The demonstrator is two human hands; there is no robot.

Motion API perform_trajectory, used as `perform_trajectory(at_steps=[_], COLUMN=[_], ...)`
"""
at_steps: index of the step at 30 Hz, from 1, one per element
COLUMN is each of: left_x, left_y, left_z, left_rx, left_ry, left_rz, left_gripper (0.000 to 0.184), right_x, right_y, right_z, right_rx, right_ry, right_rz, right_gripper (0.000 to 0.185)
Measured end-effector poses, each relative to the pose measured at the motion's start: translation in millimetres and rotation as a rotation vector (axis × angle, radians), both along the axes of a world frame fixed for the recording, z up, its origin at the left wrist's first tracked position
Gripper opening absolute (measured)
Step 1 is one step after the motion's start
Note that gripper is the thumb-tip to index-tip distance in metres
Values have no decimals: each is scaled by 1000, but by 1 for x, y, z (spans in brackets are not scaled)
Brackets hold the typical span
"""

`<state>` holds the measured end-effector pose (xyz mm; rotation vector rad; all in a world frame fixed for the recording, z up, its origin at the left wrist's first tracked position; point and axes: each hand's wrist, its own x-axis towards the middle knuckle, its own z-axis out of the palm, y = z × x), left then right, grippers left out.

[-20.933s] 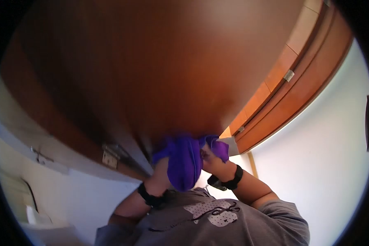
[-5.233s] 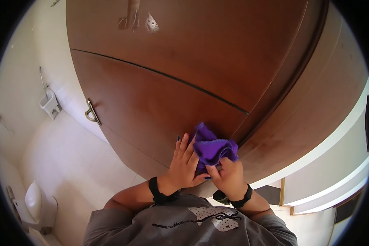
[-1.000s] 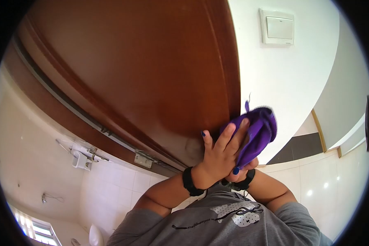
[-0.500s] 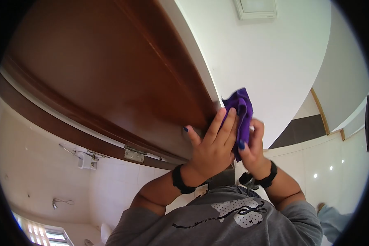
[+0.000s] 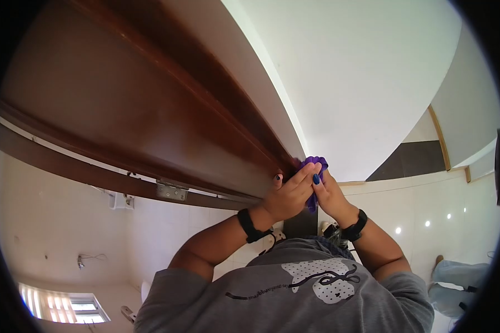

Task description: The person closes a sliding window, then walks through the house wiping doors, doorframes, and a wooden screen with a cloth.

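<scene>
A purple cloth (image 5: 318, 161) is bunched between my two hands at the long edge of a brown wooden door (image 5: 166, 122). My left hand (image 5: 289, 198) presses on it from the left, its middle fingers together against the cloth and the little finger lifted away. The left thumb is hidden. On the right side, my right hand (image 5: 332, 195) is closed round the cloth, with the dark-blue-nailed thumb toward me. The fingertips of both hands meet near the top of the cloth. Most of the cloth is covered by the hands.
A metal hinge (image 5: 172, 191) joins the door to its brown frame. White wall (image 5: 361, 83) rises to the right of the door edge. Pale tiles and a dark floor strip (image 5: 411, 161) lie beyond. Another person's trouser legs (image 5: 455, 277) show at lower right.
Both hands and the cloth have moved down along the door edge toward my body. The cloth is now more crumpled and covered, and the hands are closer together.
</scene>
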<state>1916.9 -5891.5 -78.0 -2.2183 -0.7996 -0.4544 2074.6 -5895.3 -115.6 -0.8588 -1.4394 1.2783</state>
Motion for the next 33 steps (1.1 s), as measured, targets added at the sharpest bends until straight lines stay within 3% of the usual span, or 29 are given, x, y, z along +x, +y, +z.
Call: perform_trajectory(at_steps=[6, 8, 12, 14, 17, 18, 19, 20, 22, 23, 25, 26, 30, 33], left_x=[-25, -35, -69, -87, -80, -73, -72, -77, -80, -80, -82, -85, -120, -137], left_y=[-9, -19, -38, -53, -56, -52, -48, -49, -41, -40, -37, -35, -28, -24], left_z=[-6, -6, 8, 7, 28, 30, 30, 22, 13, 6, -14, -20, -45, -40], left_rx=[-29, -60, -119, -340, -639, -704, -770, -932, -1115, -1213, -1281, -1275, -1138, -1381], left_ry=[-65, -104, -376, -341, -279, -289, -301, -335, -382, -407, -517, -556, -572, -1118], left_rz=[-55, -42, -393, -405, -325, -272, -221, -159, -129, -114, -96, -94, -92, -243], left_gripper=[32, 29, 20, 23, 36, 38, 41, 58, 54, 52, 49, 48, 41, 43], right_x=[0, -7, -26, -31, -43, -51, -56, -59, -64, -68, -78, -82, -100, -114], right_y=[-4, -8, -14, -17, -16, -22, -23, -25, -20, -20, -22, -27, -22, -17], right_z=[12, 21, 50, 76, 93, 110, 110, 109, 95, 82, 66, 77, 77, 122], right_rx=[-249, -190, -37, -56, 97, 46, 134, 218, 385, 302, 139, -151, -9, 95], right_ry=[184, 266, 347, 386, 221, 349, 261, 170, -102, -140, -214, -229, -32, 75], right_rz=[107, 100, 87, 136, -8, -2, -10, -20, -45, 13, 124, 207, 310, 387], right_gripper=[35, 31, 25, 23, 21, 20, 20, 19, 20, 21, 25, 26, 30, 32])
